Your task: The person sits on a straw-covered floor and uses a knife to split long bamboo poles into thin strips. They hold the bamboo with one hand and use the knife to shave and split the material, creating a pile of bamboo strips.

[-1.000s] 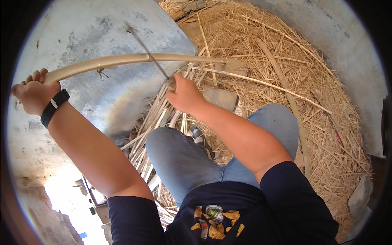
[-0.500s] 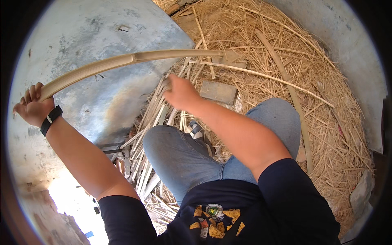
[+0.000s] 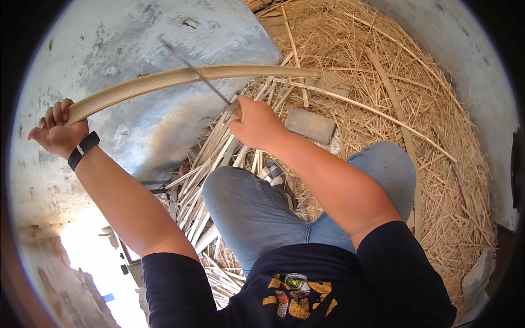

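Observation:
My left hand [image 3: 60,131] grips the near left end of a long split bamboo strip [image 3: 136,86], its fingers over the edge and the thumb sticking out. The strip's pale hollow side shows, and its far end rests near a flat slab over the straw. In my right hand [image 3: 256,123], closed round a short handle, is a knife with a long thin blade [image 3: 217,92], slightly smeared by motion. That blade slants up and left across the strip close to a node; whether it touches the bamboo I cannot tell.
A brick [image 3: 310,124] lies before my knees. Pale split strips [image 3: 205,164] are heaped left of my leg, beside a worn grey-blue wall [image 3: 136,33]. Straw-like shavings [image 3: 448,186] cover the floor at right, with a longer bamboo piece [image 3: 391,90] on them.
The knife blade, barely visible before, now shows clearly across the strip. My right hand has shifted slightly against the bamboo. The whole view has swung, moving everything rightward in the picture.

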Demonstrator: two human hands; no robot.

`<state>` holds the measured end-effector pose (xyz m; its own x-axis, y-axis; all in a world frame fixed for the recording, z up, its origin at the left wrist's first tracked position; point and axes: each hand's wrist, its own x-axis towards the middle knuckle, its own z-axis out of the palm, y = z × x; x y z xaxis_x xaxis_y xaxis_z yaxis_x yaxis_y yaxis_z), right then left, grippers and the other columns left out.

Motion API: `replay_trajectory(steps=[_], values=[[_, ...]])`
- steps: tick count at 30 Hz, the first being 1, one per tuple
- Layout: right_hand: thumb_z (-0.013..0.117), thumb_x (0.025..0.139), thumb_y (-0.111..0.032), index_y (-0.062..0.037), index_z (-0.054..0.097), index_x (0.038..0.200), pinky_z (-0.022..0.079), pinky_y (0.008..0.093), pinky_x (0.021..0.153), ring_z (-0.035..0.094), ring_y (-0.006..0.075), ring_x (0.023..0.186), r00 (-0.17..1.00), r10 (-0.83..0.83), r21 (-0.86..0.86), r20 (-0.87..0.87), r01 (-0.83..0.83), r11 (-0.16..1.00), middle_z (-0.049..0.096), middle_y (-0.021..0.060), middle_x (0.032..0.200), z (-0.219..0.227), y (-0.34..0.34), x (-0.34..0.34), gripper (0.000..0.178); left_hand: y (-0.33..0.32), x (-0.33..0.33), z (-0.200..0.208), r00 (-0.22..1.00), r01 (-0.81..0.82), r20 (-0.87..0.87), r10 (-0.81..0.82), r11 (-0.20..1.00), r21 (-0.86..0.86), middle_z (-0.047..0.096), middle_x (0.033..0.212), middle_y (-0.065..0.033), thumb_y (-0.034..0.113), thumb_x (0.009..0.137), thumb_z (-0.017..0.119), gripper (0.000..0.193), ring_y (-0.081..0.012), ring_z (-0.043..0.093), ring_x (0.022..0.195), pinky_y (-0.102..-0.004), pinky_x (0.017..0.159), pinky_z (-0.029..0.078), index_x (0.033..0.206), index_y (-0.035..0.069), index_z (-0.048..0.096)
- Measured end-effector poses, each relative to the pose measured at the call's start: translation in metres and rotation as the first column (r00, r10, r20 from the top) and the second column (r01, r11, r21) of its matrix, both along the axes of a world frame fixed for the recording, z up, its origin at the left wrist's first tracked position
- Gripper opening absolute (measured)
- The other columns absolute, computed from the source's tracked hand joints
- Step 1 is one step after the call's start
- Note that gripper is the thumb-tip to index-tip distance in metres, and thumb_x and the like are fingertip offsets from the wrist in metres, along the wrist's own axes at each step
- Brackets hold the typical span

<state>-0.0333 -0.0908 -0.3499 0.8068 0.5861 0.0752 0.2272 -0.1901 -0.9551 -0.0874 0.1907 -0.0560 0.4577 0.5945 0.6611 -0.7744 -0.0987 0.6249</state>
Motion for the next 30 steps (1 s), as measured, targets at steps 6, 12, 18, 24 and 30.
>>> replay_trajectory(steps=[6,12,18,24,30], values=[[0.064,0.080,-0.017,0.0051,0.059,0.111,0.054,0.0444,0.081,0.069,0.0383,0.091,0.997,-0.070,0.080,-0.014,0.071,0.994,0.069,0.0250,0.094,-0.022,-0.001,0.007,0.039,-0.038,0.000,0.002,1.000,-0.024,0.010,0.022,0.992,0.125,0.033,0.060,0.0007,0.034,0.088,0.049,0.024,-0.0150,0.032,0.051,-0.0286,0.051,0.031,0.078,0.015,0.039],[0.063,0.081,-0.017,0.0045,0.058,0.113,0.055,0.0464,0.077,0.069,0.0384,0.082,0.999,0.034,-0.028,0.004,-0.034,0.999,0.069,0.0231,0.087,0.014,-0.007,-0.018,0.039,-0.037,-0.009,-0.013,0.986,-0.164,-0.014,0.165,0.986,0.036,0.031,0.061,0.0028,0.064,0.087,0.064,0.056,-0.0119,0.029,0.050,-0.0252,0.050,0.029,0.081,0.016,0.035],[0.066,0.082,-0.013,0.0029,0.058,0.116,0.056,0.0417,0.074,0.070,0.0341,0.083,0.981,-0.117,-0.060,-0.153,0.109,0.992,0.069,0.0236,0.094,-0.013,-0.014,0.010,0.039,-0.070,-0.011,-0.003,0.991,-0.133,-0.016,0.135,0.987,0.086,0.031,0.059,0.0038,0.065,0.081,0.070,0.058,-0.0118,0.030,0.050,-0.0250,0.050,0.030,0.078,0.017,0.038],[0.065,0.082,-0.019,-0.0005,0.062,0.117,0.054,0.0427,0.083,0.068,0.0346,0.098,0.926,-0.312,-0.218,-0.211,0.267,0.939,0.069,0.0235,0.098,-0.056,-0.024,0.041,0.040,-0.063,-0.012,0.009,0.999,0.030,-0.012,-0.029,0.998,0.054,0.030,0.055,0.0033,0.082,0.072,0.061,0.069,-0.0135,0.028,0.047,-0.0260,0.050,0.027,0.062,0.017,0.040],[0.066,0.081,-0.021,0.0017,0.062,0.116,0.053,0.0441,0.083,0.068,0.0374,0.089,0.976,-0.209,-0.051,-0.054,0.206,0.977,0.069,0.0233,0.092,-0.025,-0.029,0.042,0.042,-0.060,0.002,0.023,0.986,0.168,-0.047,-0.163,0.975,0.148,0.030,0.055,-0.0003,0.095,0.076,0.028,0.080,-0.0135,0.028,0.050,-0.0287,0.051,0.028,0.064,0.016,0.038]])
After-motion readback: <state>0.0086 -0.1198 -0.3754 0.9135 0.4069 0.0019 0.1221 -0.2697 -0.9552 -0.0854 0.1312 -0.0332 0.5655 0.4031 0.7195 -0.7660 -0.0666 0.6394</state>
